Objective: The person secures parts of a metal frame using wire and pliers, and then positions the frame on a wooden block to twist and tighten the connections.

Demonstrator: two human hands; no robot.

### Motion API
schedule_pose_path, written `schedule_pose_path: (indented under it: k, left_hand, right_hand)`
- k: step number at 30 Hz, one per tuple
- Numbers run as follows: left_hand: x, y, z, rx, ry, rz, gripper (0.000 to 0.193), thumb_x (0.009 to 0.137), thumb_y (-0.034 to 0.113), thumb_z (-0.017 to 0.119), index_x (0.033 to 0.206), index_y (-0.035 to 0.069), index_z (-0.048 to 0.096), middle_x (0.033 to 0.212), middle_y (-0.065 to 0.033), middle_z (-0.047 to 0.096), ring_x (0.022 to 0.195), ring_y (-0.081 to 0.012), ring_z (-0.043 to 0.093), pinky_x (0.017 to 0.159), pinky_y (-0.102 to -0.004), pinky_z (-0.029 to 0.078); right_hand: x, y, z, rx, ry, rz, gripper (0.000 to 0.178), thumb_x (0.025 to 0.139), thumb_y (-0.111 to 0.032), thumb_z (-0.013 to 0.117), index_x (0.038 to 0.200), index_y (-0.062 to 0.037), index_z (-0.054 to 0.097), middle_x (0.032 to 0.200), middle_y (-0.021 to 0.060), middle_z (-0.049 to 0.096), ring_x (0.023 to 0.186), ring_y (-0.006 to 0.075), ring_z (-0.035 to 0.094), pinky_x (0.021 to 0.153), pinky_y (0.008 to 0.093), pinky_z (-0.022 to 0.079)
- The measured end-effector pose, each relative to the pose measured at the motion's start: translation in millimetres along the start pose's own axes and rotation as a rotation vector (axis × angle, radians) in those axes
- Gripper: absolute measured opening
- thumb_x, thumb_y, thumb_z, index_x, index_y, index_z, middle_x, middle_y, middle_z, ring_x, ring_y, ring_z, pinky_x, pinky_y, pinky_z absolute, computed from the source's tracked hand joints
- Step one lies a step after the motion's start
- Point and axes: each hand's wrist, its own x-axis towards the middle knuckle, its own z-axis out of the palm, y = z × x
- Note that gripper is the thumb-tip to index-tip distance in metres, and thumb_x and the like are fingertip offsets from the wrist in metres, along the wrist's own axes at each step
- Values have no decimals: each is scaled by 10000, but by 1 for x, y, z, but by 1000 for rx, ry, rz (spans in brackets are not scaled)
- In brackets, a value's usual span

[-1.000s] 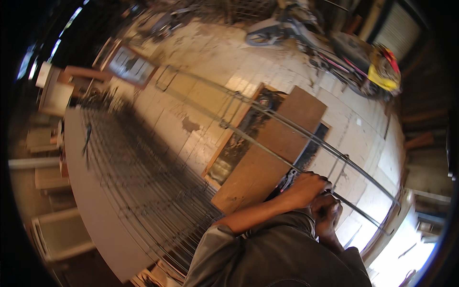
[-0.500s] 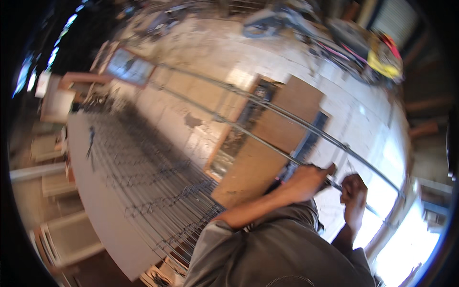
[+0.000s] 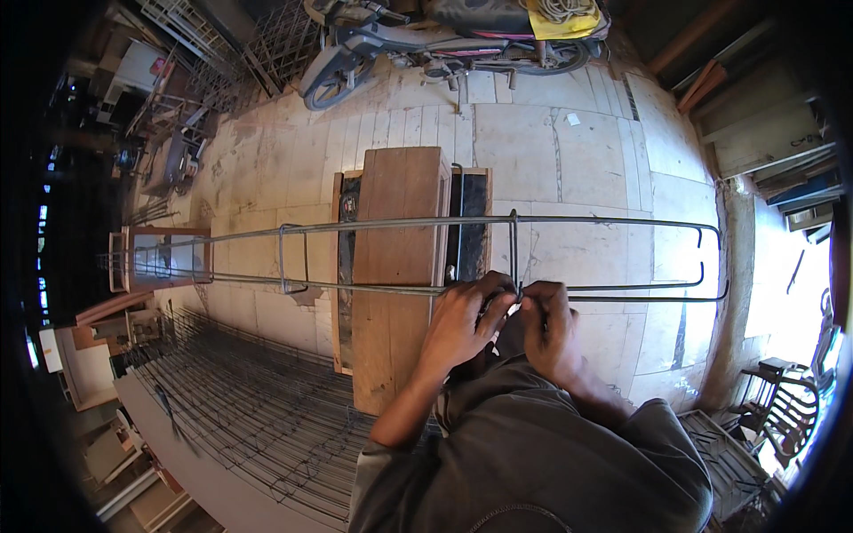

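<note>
A long, narrow rebar frame (image 3: 400, 220) runs left to right in front of me, its two long rods joined by square steel stirrups (image 3: 514, 240). At the near corner of one stirrup, my hands are close together. My left hand (image 3: 462, 324) has its fingers curled over the near rod, the thumb toward the joint. My right hand (image 3: 553, 333) is closed in a pinch just right of that joint. What lies between its fingertips is too small to make out. Hooked rod ends show at the frame's right end.
Under the frame stands a brown wooden board (image 3: 395, 320) across a dark-centred framed panel (image 3: 471, 213). The frame's left end reaches a small wooden stand (image 3: 164, 235). More steel mesh (image 3: 267, 409) lies at the lower left. A motorcycle (image 3: 444, 44) is parked at the back, chairs (image 3: 786, 400) at right.
My view has turned, so the frame, slanted before, now lies nearly level. My hands have come closer together at the stirrup joint, and the right has gone from a raised fist to a pinch.
</note>
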Motion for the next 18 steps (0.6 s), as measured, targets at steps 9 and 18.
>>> schedule_pose_path:
  k: [9, 18]
  left_hand:
    - [1, -5, 0, -72, -16, 27, 285, 906, 271, 671, 1060, 48, 584, 911, -137, 687, 854, -361, 665, 738, -406, 506]
    - [6, -8, -6, 18, -132, 51, 212, 881, 172, 704, 876, -6, 588, 787, -121, 642, 700, -264, 639, 648, -335, 479]
  right_hand:
    - [-11, 18, -10, 641, -133, 331, 126, 997, -97, 545, 1098, -23, 549, 679, -30, 516, 565, 31, 447, 515, 214, 370]
    - [-28, 9, -17, 234, -34, 263, 272, 911, -111, 678, 1137, -3, 569, 808, 105, 690, 693, 68, 635, 599, 235, 480]
